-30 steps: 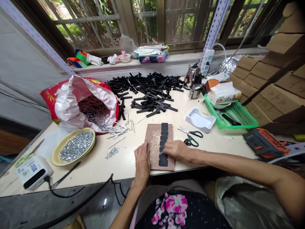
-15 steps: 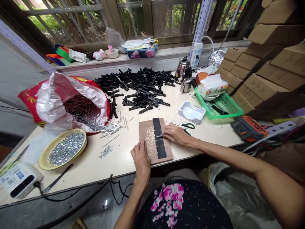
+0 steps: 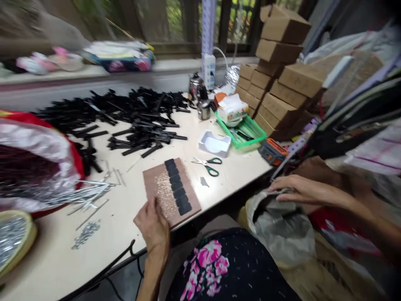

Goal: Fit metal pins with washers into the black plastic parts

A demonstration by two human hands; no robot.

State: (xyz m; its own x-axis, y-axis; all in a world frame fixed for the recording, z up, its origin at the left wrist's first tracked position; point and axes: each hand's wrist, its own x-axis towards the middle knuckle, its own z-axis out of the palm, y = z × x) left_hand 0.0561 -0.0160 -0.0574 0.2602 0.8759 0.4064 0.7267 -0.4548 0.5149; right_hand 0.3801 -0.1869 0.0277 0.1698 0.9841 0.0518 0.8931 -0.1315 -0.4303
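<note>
A: Step?
B: Likely a reach to the sack; right hand at its rim, finger grip unclear.
A: Left hand?
B: Fingers close together on the board, atop the table; pinch unclear. Next move probably wants the board steady.

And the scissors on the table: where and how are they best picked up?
Probably by the handle loops, from the person's right: the scissors lie flat, loops spread and facing right, while the blades point left toward the board.
</note>
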